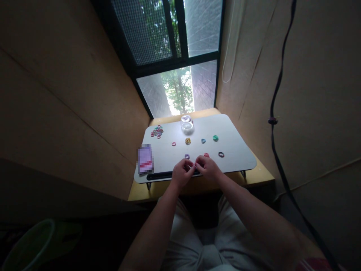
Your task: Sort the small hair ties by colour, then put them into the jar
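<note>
My left hand (182, 173) and my right hand (207, 166) meet at the near edge of a small white lap table (237, 146). Both have their fingers curled in a pinch around a small pinkish ring (194, 164) held between them. Loose small coloured rings lie just beyond the hands: a purple one (187, 156), a red one (206, 154), a dark one (221, 154), a yellow one (187, 141), a blue one (203, 140), a green one (215, 138) and a pink one (173, 143).
A heap of several coloured rings (156, 131) lies at the table's far left. A clear glass jar (187, 123) stands at the far middle. A blurred purple card (145, 159) rests at the near left. Wooden walls close both sides; a window lies ahead.
</note>
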Available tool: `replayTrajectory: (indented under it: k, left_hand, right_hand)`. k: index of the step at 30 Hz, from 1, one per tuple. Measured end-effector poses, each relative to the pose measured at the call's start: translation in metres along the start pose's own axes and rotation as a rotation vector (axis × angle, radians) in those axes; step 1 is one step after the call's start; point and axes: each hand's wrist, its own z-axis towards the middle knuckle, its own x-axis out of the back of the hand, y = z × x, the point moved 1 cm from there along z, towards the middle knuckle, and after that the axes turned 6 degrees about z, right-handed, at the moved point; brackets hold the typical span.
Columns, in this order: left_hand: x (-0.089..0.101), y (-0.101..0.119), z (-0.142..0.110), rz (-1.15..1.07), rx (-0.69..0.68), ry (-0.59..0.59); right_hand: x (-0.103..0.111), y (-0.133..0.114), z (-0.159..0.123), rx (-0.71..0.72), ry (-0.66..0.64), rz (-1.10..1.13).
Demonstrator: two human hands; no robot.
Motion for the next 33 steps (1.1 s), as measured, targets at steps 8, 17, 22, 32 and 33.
replayTrajectory:
  k: [8,17,22,32,33]
  left_hand:
    - [-0.0009,-0.0009,0.0006,0.020,0.001,0.049]
    - [0.0001,-0.0025,0.0008,-0.003,0.019,-0.001]
    - [0.0002,-0.0033,0.0007,0.005,0.013,-0.010]
    - [-0.0023,-0.0083,0.0013,0.034,-0.004,-0.001]
    - [-0.0023,-0.0080,0.0012,0.037,-0.006,0.004]
  right_hand:
    - [0.0014,-0.0016,-0.0005,0.006,-0.008,-0.004]
    - [-0.0001,0.0005,-0.0009,0.004,0.003,-0.009]
    - [0.0001,-0.0003,-0.0007,0.012,0.006,-0.014]
    - [-0.0007,0.0008,-0.0005,0.019,0.004,-0.003]
    - [-0.0006,0.0008,-0.0004,0.022,0.005,-0.004]
